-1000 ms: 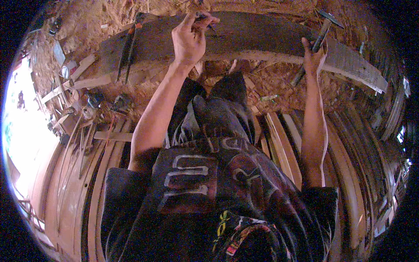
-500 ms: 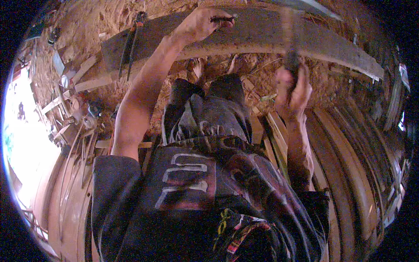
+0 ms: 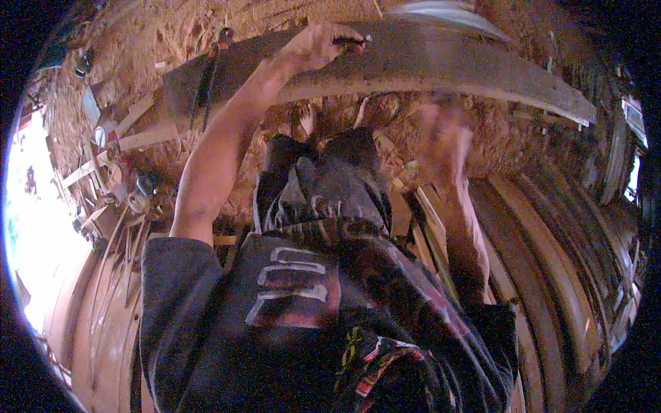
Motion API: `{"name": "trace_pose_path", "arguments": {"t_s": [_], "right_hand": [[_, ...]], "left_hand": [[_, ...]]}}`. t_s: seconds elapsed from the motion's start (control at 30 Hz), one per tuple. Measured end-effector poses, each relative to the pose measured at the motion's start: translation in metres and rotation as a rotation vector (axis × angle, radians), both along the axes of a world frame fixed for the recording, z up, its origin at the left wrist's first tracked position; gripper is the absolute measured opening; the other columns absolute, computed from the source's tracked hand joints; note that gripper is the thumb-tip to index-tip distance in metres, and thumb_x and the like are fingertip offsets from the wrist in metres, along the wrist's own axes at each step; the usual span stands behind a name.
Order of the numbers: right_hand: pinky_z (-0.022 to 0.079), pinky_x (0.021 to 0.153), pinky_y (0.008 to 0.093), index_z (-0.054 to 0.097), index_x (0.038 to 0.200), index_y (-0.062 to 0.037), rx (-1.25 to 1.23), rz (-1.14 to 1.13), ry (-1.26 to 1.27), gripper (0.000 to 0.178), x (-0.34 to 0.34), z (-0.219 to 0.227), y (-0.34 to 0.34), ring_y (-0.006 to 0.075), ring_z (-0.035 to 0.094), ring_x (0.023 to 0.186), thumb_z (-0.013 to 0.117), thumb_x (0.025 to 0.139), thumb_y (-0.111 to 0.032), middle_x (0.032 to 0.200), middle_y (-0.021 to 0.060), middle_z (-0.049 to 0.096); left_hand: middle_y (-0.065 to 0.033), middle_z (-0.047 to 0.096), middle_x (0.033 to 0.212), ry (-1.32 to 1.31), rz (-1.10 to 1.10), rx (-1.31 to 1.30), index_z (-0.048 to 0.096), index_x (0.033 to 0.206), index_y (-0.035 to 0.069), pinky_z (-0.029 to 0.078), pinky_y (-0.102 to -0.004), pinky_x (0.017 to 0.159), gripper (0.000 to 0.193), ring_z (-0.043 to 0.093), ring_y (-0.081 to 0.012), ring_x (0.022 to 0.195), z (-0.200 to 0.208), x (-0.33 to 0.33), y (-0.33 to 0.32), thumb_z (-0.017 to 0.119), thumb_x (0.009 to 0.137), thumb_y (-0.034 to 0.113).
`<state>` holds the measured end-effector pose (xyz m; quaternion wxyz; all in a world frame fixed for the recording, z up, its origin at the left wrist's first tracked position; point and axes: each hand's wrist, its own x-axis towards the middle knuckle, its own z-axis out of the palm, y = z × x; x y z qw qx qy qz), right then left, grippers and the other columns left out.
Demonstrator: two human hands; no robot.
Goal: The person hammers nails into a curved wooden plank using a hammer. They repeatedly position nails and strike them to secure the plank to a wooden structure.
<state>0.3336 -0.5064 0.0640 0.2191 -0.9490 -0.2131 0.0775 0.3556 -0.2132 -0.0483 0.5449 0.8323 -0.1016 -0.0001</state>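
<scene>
My left hand (image 3: 322,47) is closed round a narrow dark tool (image 3: 348,41) with a bright tip, just over a long, wide wooden plank (image 3: 406,69). Its exact kind I cannot make out. On the near side of the plank, my right hand (image 3: 444,131) is smeared by motion. The earlier picture shows it gripping a long tool with a dark grip; now that tool is lost in the blur. A two-handled tool with long dark handles (image 3: 204,89) and a reddish joint lies across the plank's left end.
My bare feet (image 3: 308,118) stand on brown, shaving-covered ground at the plank's near edge. Long curved-looking boards (image 3: 544,241) lie at the right. Wood offcuts (image 3: 138,110) and clutter lie at the left, beside bright daylight. A pale curved sheet (image 3: 447,14) is beyond the plank.
My right hand has shifted slightly left and blurred more; the tool it gripped no longer shows clearly. My left hand stays on its dark tool, slightly lower in the picture.
</scene>
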Motion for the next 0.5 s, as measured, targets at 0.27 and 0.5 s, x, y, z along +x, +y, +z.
{"name": "trace_pose_path", "arguments": {"t_s": [0.27,0.5], "right_hand": [[0.049,0.058,0.0418,0.058,0.108,-0.0042,0.218,-0.440,-0.069,0.036,-0.008,-0.035,-0.031,0.0267,0.061,0.064,0.051,0.099,-0.039,0.080,0.0143,0.066],[0.048,0.077,0.0507,0.057,0.112,0.0055,0.013,-0.095,0.247,0.054,0.055,-0.006,-0.009,0.0459,0.060,0.089,0.052,0.096,-0.046,0.099,0.0302,0.060]], "left_hand": [[-0.0115,0.072,0.102,-0.001,-0.059,0.126,0.069,0.108,0.006,0.053,-0.0318,0.090,0.023,0.069,-0.0232,0.098,0.004,-0.001,-0.006,0.057,0.089,0.005],[-0.0167,0.070,0.097,-0.059,-0.130,0.215,0.068,0.105,0.004,0.052,-0.0416,0.084,0.023,0.067,-0.0337,0.095,0.016,0.000,0.001,0.055,0.090,0.016]]}}
